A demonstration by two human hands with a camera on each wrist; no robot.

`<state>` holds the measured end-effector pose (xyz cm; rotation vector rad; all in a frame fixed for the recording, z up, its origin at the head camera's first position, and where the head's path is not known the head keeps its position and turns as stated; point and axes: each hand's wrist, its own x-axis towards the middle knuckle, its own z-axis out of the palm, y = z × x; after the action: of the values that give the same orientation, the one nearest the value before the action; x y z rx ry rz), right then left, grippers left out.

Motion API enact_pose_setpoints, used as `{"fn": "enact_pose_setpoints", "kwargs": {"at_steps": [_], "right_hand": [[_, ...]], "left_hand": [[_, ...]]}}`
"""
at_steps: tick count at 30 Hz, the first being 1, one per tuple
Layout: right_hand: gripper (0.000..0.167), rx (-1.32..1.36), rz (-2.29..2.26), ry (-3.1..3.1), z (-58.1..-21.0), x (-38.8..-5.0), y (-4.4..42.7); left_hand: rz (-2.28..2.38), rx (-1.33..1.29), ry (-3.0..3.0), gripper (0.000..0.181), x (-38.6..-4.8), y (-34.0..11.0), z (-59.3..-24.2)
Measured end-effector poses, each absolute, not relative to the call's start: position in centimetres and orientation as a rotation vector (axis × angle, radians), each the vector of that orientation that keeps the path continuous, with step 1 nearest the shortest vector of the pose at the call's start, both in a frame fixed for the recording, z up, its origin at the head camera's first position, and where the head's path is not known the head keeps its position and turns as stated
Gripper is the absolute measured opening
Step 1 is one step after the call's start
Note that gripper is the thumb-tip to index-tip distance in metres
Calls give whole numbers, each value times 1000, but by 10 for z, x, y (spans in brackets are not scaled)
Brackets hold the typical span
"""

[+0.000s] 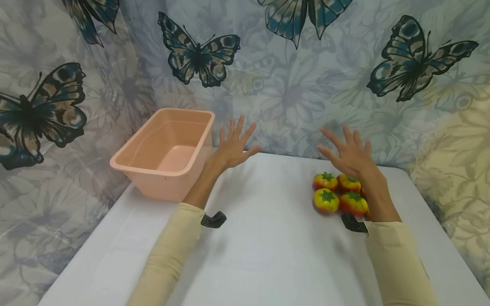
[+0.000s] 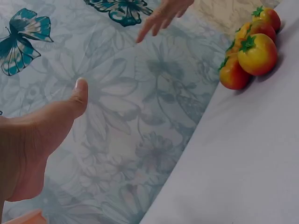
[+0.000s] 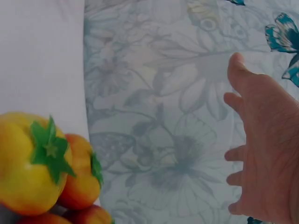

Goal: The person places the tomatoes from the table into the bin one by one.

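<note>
In the head view my left hand (image 1: 232, 149) is raised with its fingers spread, beside the right wall of a peach plastic tub (image 1: 134, 159). It holds nothing. My right hand (image 1: 354, 156) is up too, fingers apart, above and behind a cluster of red-and-yellow fruits with green leafy tops, like persimmons or tomatoes (image 1: 326, 201). Nothing is in its grasp. My right forearm partly hides the cluster's right side. The left wrist view shows the fruits (image 2: 258, 54) grouped on the table; the right wrist view has a yellow one (image 3: 23, 163) up close.
A white-covered table (image 1: 264, 255) lies under both arms. Cloth with butterflies (image 1: 198, 59) and flowers hangs behind it and along its sides. The tub stands at the table's back left, and the fruits sit right of the middle. Small dark devices (image 1: 213, 219) are on both wrists.
</note>
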<state>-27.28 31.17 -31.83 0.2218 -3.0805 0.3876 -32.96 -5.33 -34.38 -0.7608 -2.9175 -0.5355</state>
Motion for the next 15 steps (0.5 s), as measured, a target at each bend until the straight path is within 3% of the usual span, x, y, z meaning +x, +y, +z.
{"fn": "enact_pose_setpoints", "kwargs": {"at_steps": [9, 15], "right_hand": [[78, 212, 272, -3134, -358, -240, 333], [79, 184, 209, -3157, -390, -223, 350]], "left_hand": [[-516, -866, -2860, 78, -300, -72, -330], [-348, -948, -2708, 65, -271, -93, -325]]}}
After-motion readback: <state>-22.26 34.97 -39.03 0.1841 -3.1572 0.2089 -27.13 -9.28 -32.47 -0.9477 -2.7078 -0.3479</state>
